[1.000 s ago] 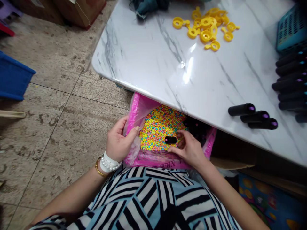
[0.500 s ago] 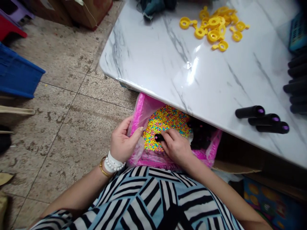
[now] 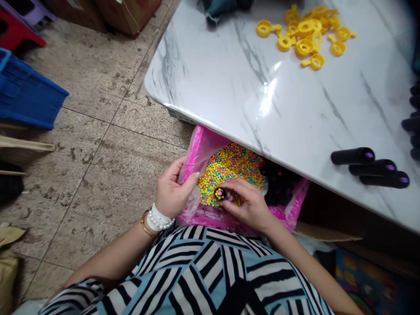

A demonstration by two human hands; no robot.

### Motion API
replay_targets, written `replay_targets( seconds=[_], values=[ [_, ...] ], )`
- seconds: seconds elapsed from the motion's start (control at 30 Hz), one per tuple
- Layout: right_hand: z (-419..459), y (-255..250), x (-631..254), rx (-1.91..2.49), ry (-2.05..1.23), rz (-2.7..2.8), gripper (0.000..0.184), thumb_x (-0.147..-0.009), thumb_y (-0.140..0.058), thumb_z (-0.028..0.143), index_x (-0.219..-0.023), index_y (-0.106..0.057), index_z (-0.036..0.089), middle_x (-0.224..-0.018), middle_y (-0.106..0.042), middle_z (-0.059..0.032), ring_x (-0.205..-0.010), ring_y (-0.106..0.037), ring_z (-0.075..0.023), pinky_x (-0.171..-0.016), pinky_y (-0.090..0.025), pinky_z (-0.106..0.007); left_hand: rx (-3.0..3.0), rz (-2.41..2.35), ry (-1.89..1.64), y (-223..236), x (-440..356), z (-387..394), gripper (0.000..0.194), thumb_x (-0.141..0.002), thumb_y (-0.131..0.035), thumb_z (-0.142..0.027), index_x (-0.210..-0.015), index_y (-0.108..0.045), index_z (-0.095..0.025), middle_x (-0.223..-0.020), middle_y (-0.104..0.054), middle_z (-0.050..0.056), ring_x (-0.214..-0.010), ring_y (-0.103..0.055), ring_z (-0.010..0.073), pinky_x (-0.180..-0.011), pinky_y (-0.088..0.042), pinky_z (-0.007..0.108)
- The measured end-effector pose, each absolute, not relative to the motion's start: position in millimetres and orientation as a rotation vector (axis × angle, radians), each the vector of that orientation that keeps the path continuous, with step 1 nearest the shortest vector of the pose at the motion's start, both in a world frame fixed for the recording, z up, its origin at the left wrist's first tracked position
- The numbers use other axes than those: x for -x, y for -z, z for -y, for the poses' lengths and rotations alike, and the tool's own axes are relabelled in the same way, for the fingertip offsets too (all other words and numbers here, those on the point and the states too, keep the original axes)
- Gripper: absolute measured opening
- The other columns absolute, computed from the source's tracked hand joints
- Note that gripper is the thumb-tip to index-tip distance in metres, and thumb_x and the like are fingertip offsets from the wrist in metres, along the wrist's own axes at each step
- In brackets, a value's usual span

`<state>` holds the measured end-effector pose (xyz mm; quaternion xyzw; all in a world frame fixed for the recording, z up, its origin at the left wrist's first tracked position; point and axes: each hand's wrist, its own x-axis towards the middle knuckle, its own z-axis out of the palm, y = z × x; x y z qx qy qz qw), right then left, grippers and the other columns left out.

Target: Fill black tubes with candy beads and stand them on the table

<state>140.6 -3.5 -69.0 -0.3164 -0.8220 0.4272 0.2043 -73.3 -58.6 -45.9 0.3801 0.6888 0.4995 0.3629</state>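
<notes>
My left hand (image 3: 173, 188) is closed on the left rim of a pink bin (image 3: 196, 146) lined with clear plastic. Small round multicoloured beads (image 3: 229, 159) fill the bin's left part. Over them, my right hand (image 3: 251, 203) pinches a short black tube (image 3: 220, 194) between thumb and fingers. The tube's end faces up, with a few beads and a pink spot visible in it. More black tubes (image 3: 278, 173) lie in the right part of the bin, partly shaded by the table edge.
Above the bin juts a white marbled table (image 3: 216, 83). It carries yellow ring-shaped pieces with tabs (image 3: 306, 35), several black tubes at the right (image 3: 377, 168) and a dark cloth (image 3: 223, 8). A blue crate (image 3: 33, 94) stands on the floor to the left.
The black tube in my right hand has turned from lying sideways to end-up, and beads now show in its end. My left hand keeps its hold on the bin. The view has shifted slightly.
</notes>
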Motion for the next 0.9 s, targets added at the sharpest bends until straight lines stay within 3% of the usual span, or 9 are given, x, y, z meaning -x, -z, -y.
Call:
replay_targets(
  seconds=[0.07, 0.2, 0.4, 0.5, 0.7, 0.9],
  values=[
    [0.7, 70.3, -144.6, 0.897, -1.196, 2.251, 0.031, -0.085, -0.064, 0.018, -0.116, -0.066, 0.023, -0.101, -0.067, -0.0056, -0.082, -0.064, -0.0155, -0.074, -0.056, -0.03, -0.979, -1.775, -1.295, 44.5, 72.7, 57.9, 0.041, -0.083, -0.07, -0.033, -0.119, -0.066, -0.015, -0.109, -0.076, 0.008, -0.094, -0.072, 0.0222, -0.088, -0.057, 0.035],
    [3.2, 78.3, -143.7, 0.92, -0.909, 2.396, 0.031, -0.088, -0.058, 0.015, -0.117, -0.065, 0.019, -0.112, -0.064, -0.0111, -0.102, -0.063, -0.021, -0.087, -0.056, -0.035, -0.976, -1.767, -1.286, 42.4, 71.6, 57.7, 0.04, -0.082, -0.069, -0.034, -0.118, -0.066, -0.015, -0.109, -0.076, 0.008, -0.095, -0.072, 0.0223, -0.088, -0.057, 0.035],
    [13.2, 82.7, -128.3, 0.75, -0.589, 2.793, 0.027, -0.097, -0.049, 0.016, -0.118, -0.066, 0.015, -0.104, -0.067, -0.0135, -0.093, -0.063, -0.0224, -0.079, -0.055, -0.034, -0.989, -1.775, -1.304, 45.5, 72.0, 59.9, 0.041, -0.082, -0.07, -0.033, -0.119, -0.066, -0.015, -0.109, -0.076, 0.008, -0.095, -0.071, 0.0217, -0.089, -0.057, 0.035],
    [13.8, 80.5, -125.3, 0.744, -0.715, 2.705, 0.027, -0.096, -0.05, 0.015, -0.117, -0.067, 0.015, -0.107, -0.068, -0.0132, -0.093, -0.064, -0.0202, -0.08, -0.056, -0.032, -0.989, -1.76, -1.313, 46.2, 72.9, 60.5, 0.04, -0.082, -0.07, -0.033, -0.118, -0.066, -0.015, -0.108, -0.076, 0.007, -0.094, -0.071, 0.0212, -0.088, -0.057, 0.034],
    [5.9, 70.2, -137.5, 0.782, -1.313, 2.239, 0.026, -0.084, -0.065, 0.016, -0.109, -0.069, 0.022, -0.102, -0.072, -0.0054, -0.095, -0.068, -0.0171, -0.086, -0.056, -0.032, -0.954, -1.738, -1.321, 49.7, 76.1, 61.2, 0.042, -0.082, -0.071, -0.035, -0.118, -0.066, -0.015, -0.108, -0.075, 0.007, -0.094, -0.071, 0.0216, -0.088, -0.057, 0.034],
    [6.7, 52.8, -157.0, 0.937, -1.143, 2.131, 0.029, -0.084, -0.063, 0.016, -0.111, -0.069, 0.024, -0.105, -0.074, -0.0062, -0.097, -0.07, -0.0187, -0.089, -0.056, -0.035, -0.929, -1.743, -1.282, 54.3, 79.2, 59.2, 0.049, -0.079, -0.073, -0.041, -0.119, -0.065, -0.014, -0.109, -0.075, 0.009, -0.093, -0.071, 0.0226, -0.086, -0.058, 0.035]
  ],
)
